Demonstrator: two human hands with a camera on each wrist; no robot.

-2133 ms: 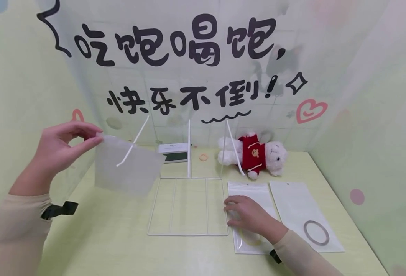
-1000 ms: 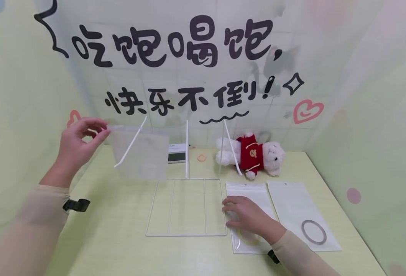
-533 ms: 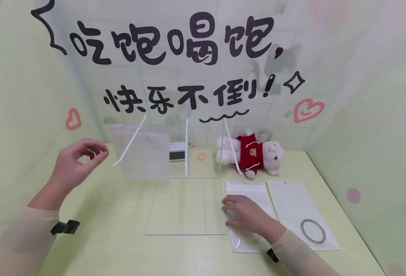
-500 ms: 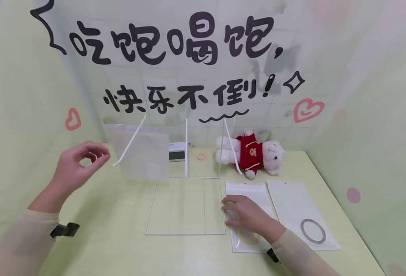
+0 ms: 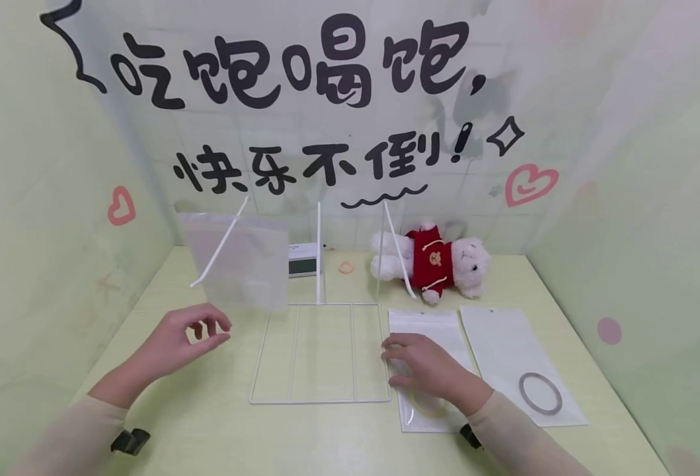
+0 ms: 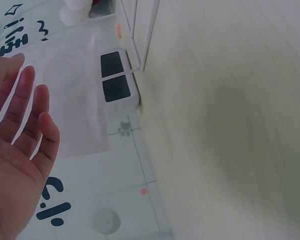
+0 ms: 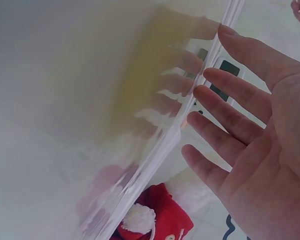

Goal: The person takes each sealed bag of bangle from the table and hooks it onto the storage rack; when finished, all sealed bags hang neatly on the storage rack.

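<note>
In the head view, a white wire rack (image 5: 318,264) stands on the table, with a flat base and several slanted rods. On its left rod hangs a translucent flat bag (image 5: 257,264). My left hand (image 5: 183,337) hovers below and left of that bag, fingers loosely bent and holding nothing. My right hand (image 5: 433,370) lies over a white zip bag (image 5: 433,322), fingertips at the right edge of the rack base; contact is unclear. A yellowish ring (image 5: 429,404) shows in this bag. Farther right lies a second white bag (image 5: 504,350) with a grey ring (image 5: 559,400).
A white plush bear in a red hoodie (image 5: 435,264) lies behind the bags. Behind the rack are a small white device with a dark screen (image 5: 303,266) and an orange band (image 5: 346,267). Printed curtains surround the table on three sides.
My left hand first carried the translucent bag right onto the rack's left rod, then let go and dropped lower toward the table. The right hand has stayed put.
</note>
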